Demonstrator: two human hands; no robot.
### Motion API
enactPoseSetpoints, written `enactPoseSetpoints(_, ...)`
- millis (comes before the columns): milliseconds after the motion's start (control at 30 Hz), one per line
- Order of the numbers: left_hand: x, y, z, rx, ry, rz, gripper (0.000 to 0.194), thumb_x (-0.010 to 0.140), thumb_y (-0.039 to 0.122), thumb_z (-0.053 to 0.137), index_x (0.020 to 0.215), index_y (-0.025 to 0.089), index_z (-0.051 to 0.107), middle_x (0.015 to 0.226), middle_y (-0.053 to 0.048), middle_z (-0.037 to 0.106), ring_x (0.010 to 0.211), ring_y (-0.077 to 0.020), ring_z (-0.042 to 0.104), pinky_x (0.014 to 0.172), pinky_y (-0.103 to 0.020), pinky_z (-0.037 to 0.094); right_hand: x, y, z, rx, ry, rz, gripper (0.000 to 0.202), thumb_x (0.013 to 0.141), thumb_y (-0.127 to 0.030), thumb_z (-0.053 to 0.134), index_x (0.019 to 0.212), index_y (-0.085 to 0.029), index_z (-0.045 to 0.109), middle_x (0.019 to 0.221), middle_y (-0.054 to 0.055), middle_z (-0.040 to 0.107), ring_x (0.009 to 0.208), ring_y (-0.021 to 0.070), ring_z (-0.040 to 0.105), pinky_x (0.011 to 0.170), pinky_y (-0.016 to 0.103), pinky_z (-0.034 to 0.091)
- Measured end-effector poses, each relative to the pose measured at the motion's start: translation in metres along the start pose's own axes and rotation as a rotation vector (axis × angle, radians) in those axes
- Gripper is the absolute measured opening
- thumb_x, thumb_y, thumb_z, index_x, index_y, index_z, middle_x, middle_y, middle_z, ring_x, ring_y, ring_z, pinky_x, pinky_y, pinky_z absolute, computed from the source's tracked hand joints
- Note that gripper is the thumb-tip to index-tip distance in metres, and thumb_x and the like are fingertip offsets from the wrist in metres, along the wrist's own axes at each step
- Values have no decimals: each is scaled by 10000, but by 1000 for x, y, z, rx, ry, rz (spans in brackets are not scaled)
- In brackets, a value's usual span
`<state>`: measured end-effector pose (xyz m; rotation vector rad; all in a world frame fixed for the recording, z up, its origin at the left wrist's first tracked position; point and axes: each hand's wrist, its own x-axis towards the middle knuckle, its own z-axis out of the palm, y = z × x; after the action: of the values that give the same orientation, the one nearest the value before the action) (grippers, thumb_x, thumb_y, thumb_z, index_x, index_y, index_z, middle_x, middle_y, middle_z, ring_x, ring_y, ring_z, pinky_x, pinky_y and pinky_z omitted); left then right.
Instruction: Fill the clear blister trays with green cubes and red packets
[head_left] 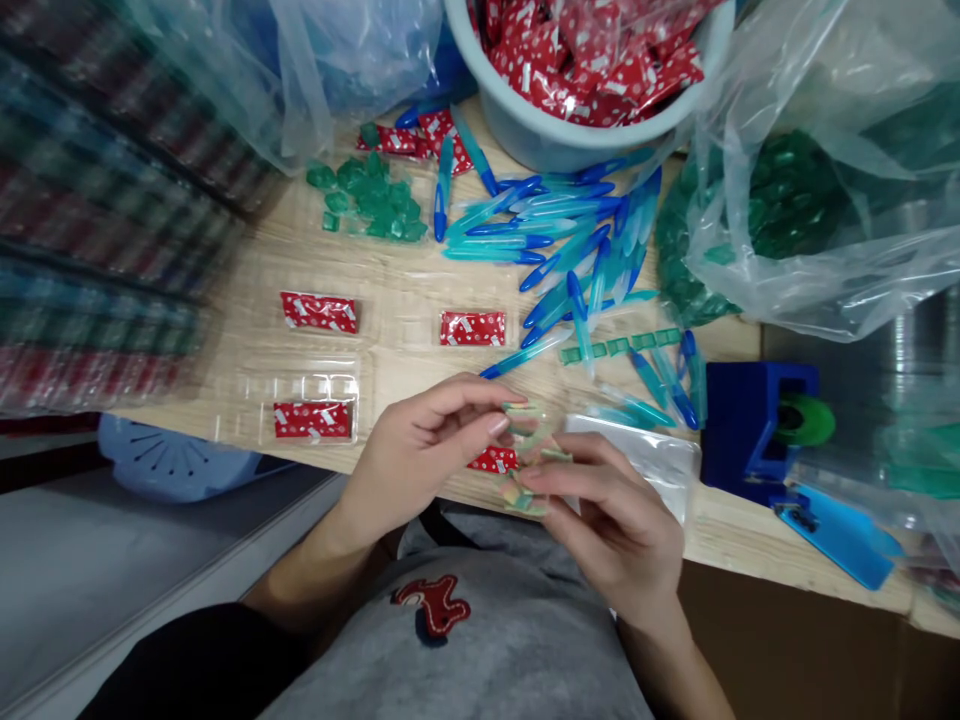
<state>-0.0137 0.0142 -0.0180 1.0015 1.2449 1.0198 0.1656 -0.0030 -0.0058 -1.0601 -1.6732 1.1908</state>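
Note:
My left hand (427,440) pinches a small green translucent piece (519,422) between thumb and fingers. Opposite it, my right hand (615,520) is closed on similar small green translucent pieces (523,496) at its fingertips. Their exact kind is blurred. Just below and between the hands lies a red dotted packet (493,460), partly hidden by my fingers. More red packets lie in clear plastic trays, one at the left (319,312), one nearer me (312,420) and one in the middle (472,328). A row of green cubes (616,347) lies beyond my right hand.
Blue pen-like sticks (540,240) are heaped beyond my hands, beside a pile of green cubes (382,200). A light blue bucket (517,130) holds red packets. A blue tape dispenser (739,440) stands right; stacked filled trays (112,220) rise left. Plastic bags (825,230) hang over the back.

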Motion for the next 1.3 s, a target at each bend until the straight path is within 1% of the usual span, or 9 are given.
enactPoseSetpoints(100, 0, 5, -3, 47, -109, -2, 102, 837, 200, 678, 902, 213, 755, 872, -13, 745, 792, -127, 699, 698, -206, 576, 3, -7, -5, -135, -104, -57, 274, 899, -95, 616, 1117, -246, 683, 1087, 46, 694, 1004, 132, 679, 861, 203, 563)
enactPoseSetpoints(267, -1, 13, -14, 103, -253, 80, 165, 874, 157, 624, 949, 229, 752, 924, -23, 736, 866, -140, 701, 778, -229, 572, 3, -13, -10, -222, -223, -81, 245, 937, -94, 560, 1149, -194, 633, 1129, 52, 643, 1074, 95, 639, 948, 144, 502)
enactPoseSetpoints(400, -1, 15, -19, 129, -352, 63, 127, 865, 187, 664, 958, 233, 738, 919, -14, 723, 853, -135, 688, 764, -224, 560, -1, -16, -11, -289, -310, -60, 254, 963, -102, 520, 1190, -186, 598, 1185, 54, 623, 1112, 88, 611, 984, 148, 477)
enactPoseSetpoints(533, -1, 11, -22, 147, -381, 14, 110, 855, 180, 676, 942, 231, 721, 932, 0, 720, 832, -119, 682, 745, -209, 548, -3, -17, -12, -348, -397, -13, 272, 973, -108, 496, 1210, -207, 586, 1215, 57, 618, 1119, 106, 614, 964, 178, 502)
enactPoseSetpoints(733, -8, 2, -23, 122, -310, 122, 97, 867, 147, 661, 920, 214, 707, 863, 2, 713, 783, -101, 680, 698, -180, 545, -4, -14, -5, -216, -279, -39, 243, 954, -95, 529, 1148, -210, 621, 1131, 42, 638, 1064, 92, 637, 930, 154, 520)
enactPoseSetpoints(900, -12, 2, -22, 166, -199, 271, 146, 880, 125, 648, 991, 213, 685, 911, -11, 713, 865, -103, 681, 762, -181, 548, -5, -13, -1, -250, -170, -72, 237, 932, -62, 556, 1132, -163, 632, 1110, 47, 635, 1070, 73, 621, 971, 124, 491)
enactPoseSetpoints(967, -14, 3, -22, 198, -192, 320, 155, 883, 128, 653, 1005, 218, 686, 921, -10, 713, 880, -101, 678, 782, -183, 549, -5, -12, -1, -278, -134, -99, 231, 922, -45, 562, 1115, -148, 638, 1131, 58, 629, 1091, 70, 610, 989, 119, 480)
enactPoseSetpoints(1133, -16, 6, -24, 265, -183, 346, 183, 886, 146, 661, 1045, 231, 691, 945, -17, 721, 896, -114, 683, 802, -211, 562, -7, -13, -2, -309, -92, -155, 251, 902, -15, 574, 1109, -138, 646, 1118, 54, 655, 1095, 72, 616, 1026, 126, 469)
enactPoseSetpoints(1300, -18, 5, -22, 251, -115, 397, 165, 889, 153, 659, 1024, 232, 710, 933, -27, 724, 890, -129, 687, 784, -230, 568, -12, -12, -2, -243, -10, -122, 308, 862, -4, 620, 1125, -162, 656, 1103, 30, 673, 1045, 74, 637, 967, 125, 508)
